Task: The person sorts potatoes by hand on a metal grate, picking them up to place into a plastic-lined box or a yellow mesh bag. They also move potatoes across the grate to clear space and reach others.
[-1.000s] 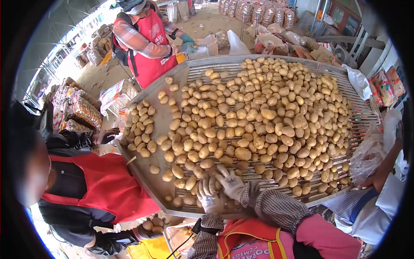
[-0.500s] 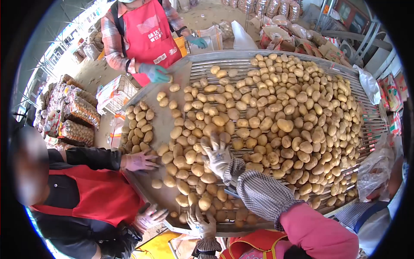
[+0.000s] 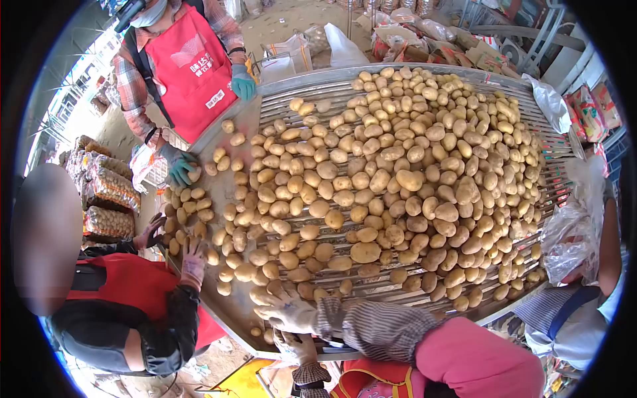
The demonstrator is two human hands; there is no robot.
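Note:
Potatoes (image 3: 409,180) lie in a thick spread over the slatted metal table (image 3: 371,285), heaped most densely on its right half. My right hand (image 3: 288,313), in a pale work glove below a checkered sleeve cover, lies against potatoes near the table's lower left edge, its fingers stretched out. Just below it, my left hand (image 3: 295,346), gloved too, is at the table's rim. Its fingers are partly hidden, and whether it holds anything is not visible.
A person in a red apron (image 3: 192,66) at the upper left touches a potato with a green glove (image 3: 178,166). Another person's pink-gloved hand (image 3: 193,262) is at the left edge. Potato sacks (image 3: 109,186) are stacked beyond. A plastic bag (image 3: 574,239) hangs at the right.
My right hand has moved down and left across the potatoes, close to my left hand. Potatoes have shifted left. The upper person's gloved hand has moved down to the left-hand pile.

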